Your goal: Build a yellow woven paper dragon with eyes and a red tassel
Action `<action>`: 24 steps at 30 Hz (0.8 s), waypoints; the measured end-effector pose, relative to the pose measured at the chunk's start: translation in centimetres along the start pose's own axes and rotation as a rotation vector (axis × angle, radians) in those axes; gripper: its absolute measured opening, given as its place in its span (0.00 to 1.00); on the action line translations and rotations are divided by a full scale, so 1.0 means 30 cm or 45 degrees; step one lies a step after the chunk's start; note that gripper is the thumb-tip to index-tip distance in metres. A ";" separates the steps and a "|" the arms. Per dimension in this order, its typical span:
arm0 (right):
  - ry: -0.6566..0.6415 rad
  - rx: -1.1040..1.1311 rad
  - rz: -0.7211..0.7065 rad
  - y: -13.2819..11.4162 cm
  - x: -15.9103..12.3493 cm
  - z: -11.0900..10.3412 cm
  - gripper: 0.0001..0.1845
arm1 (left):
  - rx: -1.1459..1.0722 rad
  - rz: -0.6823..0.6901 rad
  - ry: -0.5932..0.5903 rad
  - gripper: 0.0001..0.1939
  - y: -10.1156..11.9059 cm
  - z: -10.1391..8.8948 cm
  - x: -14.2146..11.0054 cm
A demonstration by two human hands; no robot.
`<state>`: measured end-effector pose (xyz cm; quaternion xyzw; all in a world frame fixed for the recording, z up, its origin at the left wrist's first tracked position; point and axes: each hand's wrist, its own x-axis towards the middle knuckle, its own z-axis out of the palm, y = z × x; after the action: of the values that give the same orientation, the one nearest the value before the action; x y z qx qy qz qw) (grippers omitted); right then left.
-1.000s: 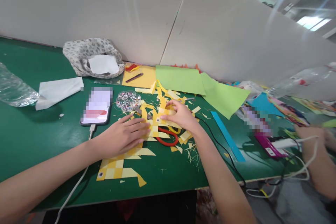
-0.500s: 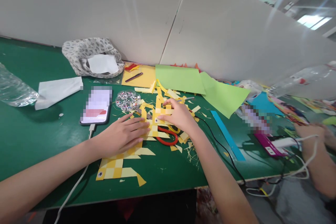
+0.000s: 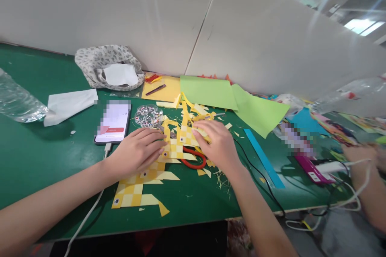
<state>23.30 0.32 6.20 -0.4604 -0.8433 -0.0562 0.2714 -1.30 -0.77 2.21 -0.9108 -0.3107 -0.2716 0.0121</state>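
Several fish shapes woven from yellow and cream paper strips, each with a small googly eye, lie in an overlapping row. My left hand (image 3: 140, 150) rests over the row, fingers side by side and slightly bent, fingertips near a middle woven fish (image 3: 175, 148). At the far end of the row is another woven paper fish (image 3: 187, 133); my right hand (image 3: 220, 142) is closed round its right side, thumb against it. The nearest woven fish (image 3: 129, 194) lies towards the table edge. Red-handled scissors (image 3: 194, 165) lie partly under the paper, beside a clear flower-shaped case of googly eyes (image 3: 148, 115).
A phone (image 3: 113, 122) on a white cable lies left, near a water bottle (image 3: 19, 100) and a patterned pouch (image 3: 90, 64). Green sheets (image 3: 208, 92), paper scraps and a blue strip (image 3: 263, 158) lie behind and right. Another person's hand (image 3: 360, 154) is far right.
My right hand has shifted slightly right and down, its fingers more curled over the far fish. My left hand has drawn back a little left, uncovering the eyes of the middle fish.
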 end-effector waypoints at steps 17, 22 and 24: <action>-0.293 0.123 -0.107 -0.046 -0.104 0.055 0.17 | -0.035 -0.073 0.070 0.10 0.003 -0.001 0.002; -0.287 0.108 -0.153 -0.037 -0.098 0.055 0.18 | -0.044 -0.076 0.085 0.11 0.001 0.003 0.005; -0.281 0.102 -0.174 -0.033 -0.092 0.057 0.18 | -0.045 -0.073 0.096 0.10 0.000 0.004 0.003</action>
<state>23.00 -1.70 3.50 -0.3940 -0.8991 0.0099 0.1907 -1.17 -0.69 2.15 -0.8908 -0.3311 -0.3112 -0.0001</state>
